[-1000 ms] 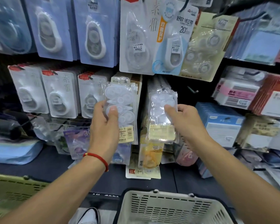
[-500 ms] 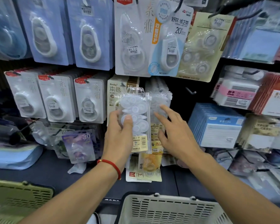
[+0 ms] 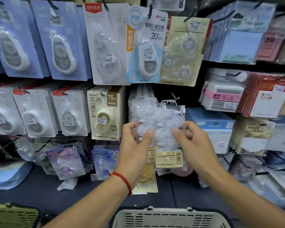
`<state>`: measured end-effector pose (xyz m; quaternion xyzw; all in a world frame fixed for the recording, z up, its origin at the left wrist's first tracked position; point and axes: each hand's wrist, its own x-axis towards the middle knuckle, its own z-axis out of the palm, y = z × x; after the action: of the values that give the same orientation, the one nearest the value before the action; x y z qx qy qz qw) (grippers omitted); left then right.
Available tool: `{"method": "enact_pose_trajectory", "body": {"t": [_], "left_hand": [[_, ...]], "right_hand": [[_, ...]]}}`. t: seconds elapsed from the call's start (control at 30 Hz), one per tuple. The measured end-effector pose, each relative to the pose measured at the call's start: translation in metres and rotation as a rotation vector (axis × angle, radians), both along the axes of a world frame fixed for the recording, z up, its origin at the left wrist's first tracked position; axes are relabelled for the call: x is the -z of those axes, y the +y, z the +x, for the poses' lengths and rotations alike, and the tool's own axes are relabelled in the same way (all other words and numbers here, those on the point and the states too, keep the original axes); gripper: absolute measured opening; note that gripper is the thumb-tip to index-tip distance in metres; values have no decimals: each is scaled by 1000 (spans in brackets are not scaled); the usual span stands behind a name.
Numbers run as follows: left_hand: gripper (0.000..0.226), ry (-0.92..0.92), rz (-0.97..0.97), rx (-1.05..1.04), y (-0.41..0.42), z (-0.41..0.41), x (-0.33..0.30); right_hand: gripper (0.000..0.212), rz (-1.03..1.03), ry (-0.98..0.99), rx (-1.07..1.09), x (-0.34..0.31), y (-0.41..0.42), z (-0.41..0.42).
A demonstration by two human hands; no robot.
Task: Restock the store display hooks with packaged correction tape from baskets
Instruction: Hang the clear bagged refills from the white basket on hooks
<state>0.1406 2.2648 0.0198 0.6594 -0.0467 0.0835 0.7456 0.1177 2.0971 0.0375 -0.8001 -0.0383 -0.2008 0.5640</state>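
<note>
A clear plastic pack of white correction tapes (image 3: 168,122) with a yellow barcode label sits in front of the display, its hang tab at the top near a bare black hook (image 3: 175,97). My left hand (image 3: 135,143) grips the pack's left side with thumb on the front. My right hand (image 3: 192,142) pinches its right edge. Behind it hang more clear packs (image 3: 138,99) of the same kind.
Carded correction tapes fill the hooks above and to the left, including a beige 15M card (image 3: 105,112). Boxed stationery stands on the right. A white basket (image 3: 169,218) sits below at the front, a green basket (image 3: 11,214) at the lower left.
The pack in my left hand moved right, from beside the beige card to in front of the clear packs. My right hand left the hanging packs and took its right edge.
</note>
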Motion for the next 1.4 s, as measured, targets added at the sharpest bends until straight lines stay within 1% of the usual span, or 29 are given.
{"method": "enact_pose_trajectory", "body": {"t": [0.07,0.13,0.27,0.43,0.6,0.63,0.67,0.73,0.77,0.8,0.83,0.87,0.93,0.97,1.03,1.13,1.3,1.4], "left_hand": [[22,-21,37,-51,-1,2,0],[22,-48,72,-93,1,3,0],[24,-84,123,-119,6,6,0],[38,-120,137,-163,13,5,-2],[32,-155,113,-171,15,4,-6],[33,-162,110,-168,15,3,-7],[35,-166,112,-165,14,3,-8],[36,-172,118,-154,13,3,-8],[36,-174,118,-142,12,3,-7],[34,-176,118,-122,10,2,-7],[33,-177,118,-92,8,2,-6],[32,-174,115,-51,6,1,-4],[32,-149,105,48,-2,0,0],[34,-134,100,99,-6,-1,1],[40,-114,98,173,-13,-2,2],[50,-120,115,219,-21,-4,-2],[62,-128,122,258,-26,-7,-7],[65,-138,79,263,-29,-7,-7]], "right_hand": [[21,58,-6,32,-10,-7,-1],[27,119,-3,47,-19,-13,0],[15,195,58,19,-28,-22,2],[13,237,90,1,-33,-26,2],[12,279,128,41,-35,-26,2],[16,256,137,62,-36,-25,2],[23,150,138,104,-35,-28,3],[38,-257,97,260,-33,-33,4],[40,-393,42,309,-32,-34,3],[34,-424,-5,289,-32,-33,2],[25,-377,-18,210,-31,-31,1],[17,-310,17,108,-30,-28,0],[10,-205,104,-74,-24,-20,-1],[9,-175,115,-111,-20,-16,-1],[9,-73,113,-90,-17,-13,-1],[10,93,136,-19,-17,-18,-1],[16,183,148,36,-19,-27,0],[18,225,138,37,-20,-30,1]]}}
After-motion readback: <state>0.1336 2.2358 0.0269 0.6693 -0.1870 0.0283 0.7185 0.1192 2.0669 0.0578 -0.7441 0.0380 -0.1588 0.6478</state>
